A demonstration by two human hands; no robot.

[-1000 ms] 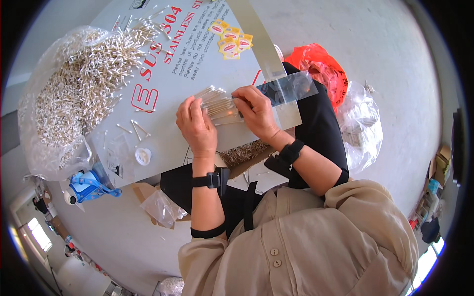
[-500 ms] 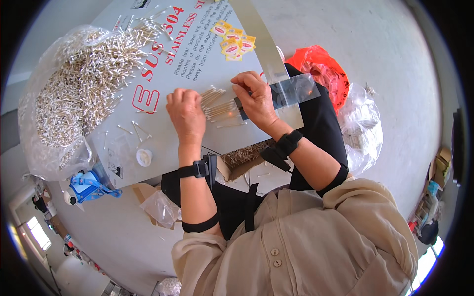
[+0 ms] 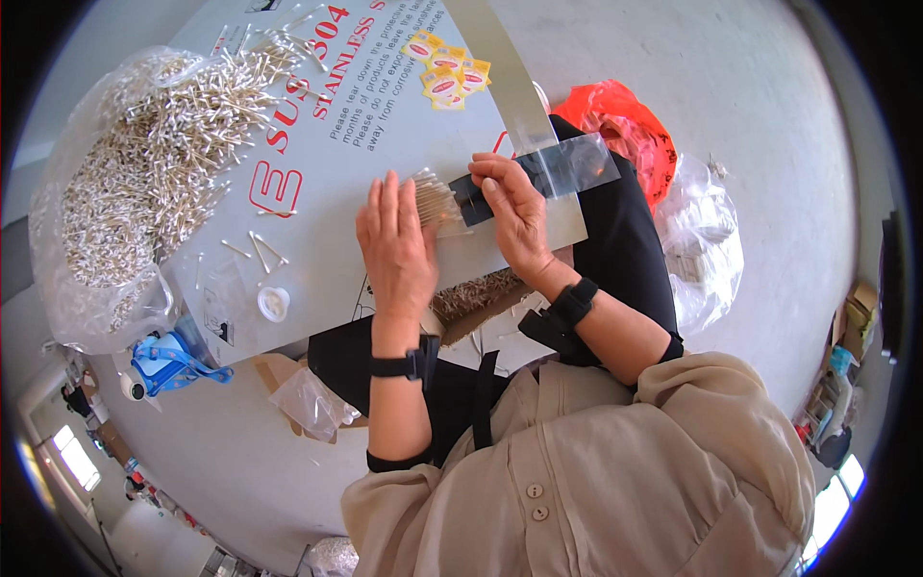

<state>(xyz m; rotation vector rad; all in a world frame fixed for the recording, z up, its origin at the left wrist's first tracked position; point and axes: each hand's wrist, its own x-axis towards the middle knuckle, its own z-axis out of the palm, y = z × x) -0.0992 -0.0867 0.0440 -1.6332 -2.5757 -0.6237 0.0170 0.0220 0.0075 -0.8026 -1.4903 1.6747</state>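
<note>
My left hand (image 3: 397, 250) is open, its fingers stretched out together along the left side of a row of cotton swabs (image 3: 436, 200) on the table. The swabs lie side by side, their right ends close to a dark flat strip (image 3: 546, 173). A clear plastic sleeve (image 3: 593, 165) surrounds or covers the strip's right end; which one, I cannot tell. Over the strip's left part, my right hand (image 3: 519, 216) has bent fingers with the thumb near the fingertips. What lies between them is too small to make out.
A big clear bag of cotton swabs (image 3: 144, 183) spills onto the grey printed table (image 3: 317, 260) at left. Several yellow-and-white labels (image 3: 447, 72) lie at the far side. A small white round tub (image 3: 273, 304) stands near loose swabs. Red bag (image 3: 625, 120) and clear bag (image 3: 707, 250) are at right.
My left hand has moved right and nearer, its fingers going from curled to straight against the swabs. The spread swabs are now a tighter row. My right hand has shifted slightly nearer.
</note>
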